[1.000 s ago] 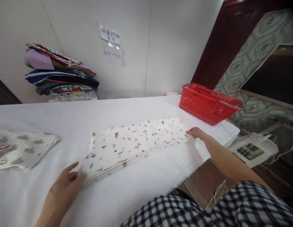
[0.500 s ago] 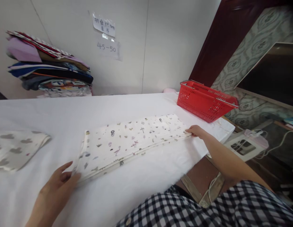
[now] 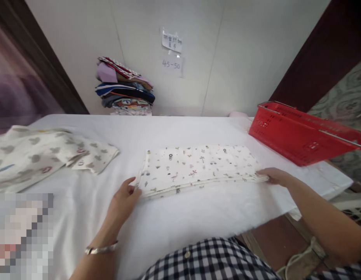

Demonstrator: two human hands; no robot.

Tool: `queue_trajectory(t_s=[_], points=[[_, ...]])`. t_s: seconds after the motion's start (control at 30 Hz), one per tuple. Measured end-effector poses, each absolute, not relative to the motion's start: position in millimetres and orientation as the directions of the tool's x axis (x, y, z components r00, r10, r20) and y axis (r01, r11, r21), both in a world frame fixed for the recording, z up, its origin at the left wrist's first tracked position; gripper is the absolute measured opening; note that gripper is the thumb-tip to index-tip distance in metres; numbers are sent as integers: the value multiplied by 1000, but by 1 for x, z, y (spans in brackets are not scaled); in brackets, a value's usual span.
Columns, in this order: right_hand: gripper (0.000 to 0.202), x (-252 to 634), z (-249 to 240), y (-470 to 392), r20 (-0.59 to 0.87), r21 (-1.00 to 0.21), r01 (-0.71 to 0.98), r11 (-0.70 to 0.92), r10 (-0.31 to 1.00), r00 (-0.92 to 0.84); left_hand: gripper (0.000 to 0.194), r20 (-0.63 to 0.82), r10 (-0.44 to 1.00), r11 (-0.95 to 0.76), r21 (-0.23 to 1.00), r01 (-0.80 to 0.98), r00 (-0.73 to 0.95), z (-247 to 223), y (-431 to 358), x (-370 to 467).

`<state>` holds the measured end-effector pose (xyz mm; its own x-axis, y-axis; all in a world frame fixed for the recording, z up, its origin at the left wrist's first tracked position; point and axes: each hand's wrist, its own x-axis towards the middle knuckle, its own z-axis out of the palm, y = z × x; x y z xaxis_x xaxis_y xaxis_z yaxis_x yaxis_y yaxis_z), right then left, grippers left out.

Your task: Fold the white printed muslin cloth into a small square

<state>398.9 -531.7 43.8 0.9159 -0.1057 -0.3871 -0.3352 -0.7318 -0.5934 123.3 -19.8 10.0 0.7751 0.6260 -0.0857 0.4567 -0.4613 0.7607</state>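
Note:
A white cloth [image 3: 197, 167] printed with small flamingos, palms and other motifs lies folded into a long strip on the white-covered table. My left hand [image 3: 123, 202] pinches its near left corner between thumb and fingers; a silver bracelet circles that wrist. At the opposite end, my right hand [image 3: 273, 176] grips the near right corner, fingers closed over the stacked layers. The layers' edges show along the front side. Another cloth, white with grey cloud-like shapes [image 3: 54, 151], lies rumpled to the left of my left hand.
A red plastic basket [image 3: 297, 134] with metal handles stands at the table's right end. Several folded fabrics form a stack [image 3: 124, 87] against the back wall. Handwritten paper signs [image 3: 171, 42] hang above. A pixelated patch hides the lower left corner.
The view has swung left, bringing more of the grey-patterned cloth into sight. Both hands remain at the two ends of the folded cloth, which looks much the same.

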Motion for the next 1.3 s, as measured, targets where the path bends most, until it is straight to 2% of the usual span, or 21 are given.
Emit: queue_trajectory(t_s=[0.1,0.2,0.27,0.3,0.37,0.4,0.47,0.53,0.6,0.67,0.77,0.87,0.93,1.03,1.2,1.3], points=[[9,394,51,-529,-456,-733,-407,-545,-50,889,59,-97,626,-448,768,458,774,11,-23,123],[7,392,65,-520,-424,-832,-401,-384,-27,905,57,-110,630,-433,772,465,769,14,-26,122],[3,393,77,-507,-328,-884,-335,-327,-79,941,56,-114,639,-424,773,473,760,15,-28,122],[8,394,84,-497,-258,-903,-282,-324,-116,959,56,-115,644,-419,775,474,757,15,-29,122],[19,398,100,-471,-81,-904,-143,-404,-167,983,56,-116,650,-405,783,472,751,14,-29,122],[22,400,109,-454,10,-870,-65,-489,-150,989,56,-115,650,-398,791,465,752,13,-30,122],[24,398,127,-415,151,-738,112,-665,-2,989,55,-112,648,-383,807,449,754,13,-30,122],[20,386,144,-368,220,-608,311,-731,221,950,54,-110,650,-375,814,444,752,14,-31,121],[18,363,156,-317,225,-475,499,-725,449,865,53,-114,651,-364,820,442,750,15,-32,120],[19,330,157,-266,167,-375,590,-715,574,802,53,-120,645,-340,839,424,755,15,-32,119],[24,275,134,-197,120,-373,736,-565,757,642,53,-120,628,-277,889,365,769,10,-30,118],[26,232,89,-152,38,-385,825,-413,886,462,53,-129,622,-212,922,324,772,4,-27,119],[21,219,63,-138,31,-347,866,-360,918,395,52,-138,621,-191,928,320,772,1,-27,119],[21,219,52,-135,74,-340,869,-359,911,405,51,-140,621,-196,925,326,771,1,-28,118],[24,233,94,-147,219,-349,837,-421,832,510,54,-196,606,-139,928,345,771,7,-31,116],[22,250,123,-160,297,-477,739,-476,704,645,55,-211,597,-109,934,339,774,12,-33,115]])
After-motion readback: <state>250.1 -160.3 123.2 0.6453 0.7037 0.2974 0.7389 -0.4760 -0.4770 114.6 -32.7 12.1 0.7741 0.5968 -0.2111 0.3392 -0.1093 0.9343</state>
